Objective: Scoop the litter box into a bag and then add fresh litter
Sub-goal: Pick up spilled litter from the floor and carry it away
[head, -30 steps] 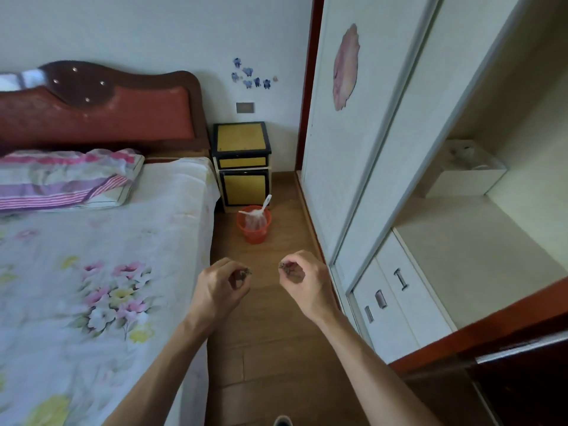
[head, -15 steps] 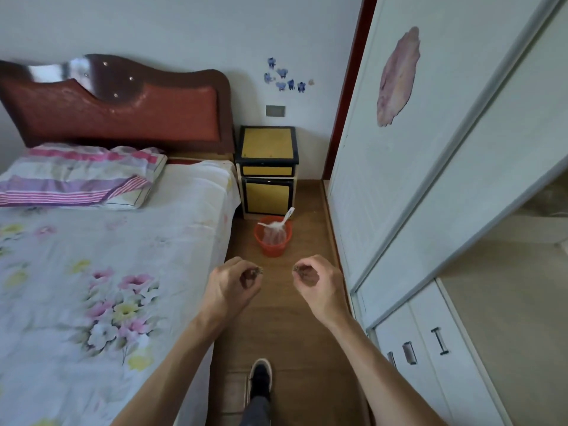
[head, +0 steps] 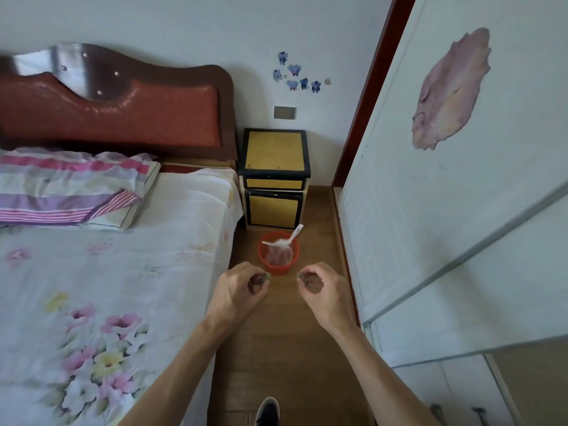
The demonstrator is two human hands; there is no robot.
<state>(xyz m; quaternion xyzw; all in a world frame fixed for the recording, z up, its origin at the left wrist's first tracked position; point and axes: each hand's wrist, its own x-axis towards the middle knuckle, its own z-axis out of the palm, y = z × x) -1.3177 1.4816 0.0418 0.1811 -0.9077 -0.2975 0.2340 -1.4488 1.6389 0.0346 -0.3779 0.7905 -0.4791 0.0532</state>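
A small orange bin lined with a clear plastic bag stands on the wooden floor in front of a nightstand. My left hand is held out at waist height just short of the bin, its fingers curled and pinching a small dark clump. My right hand is level with it, a hand's width to the right, pinching a similar small dark clump. No litter box is in view.
A bed with a floral sheet and striped pillow fills the left. A yellow and black nightstand stands at the wall. White wardrobe sliding doors line the right. A narrow strip of wooden floor runs between them; my shoe shows below.
I have walked forward along the strip of floor toward the orange bin, which now appears closer to my hands. The open wardrobe shelf has slid out of view. Both hands keep their pinch.
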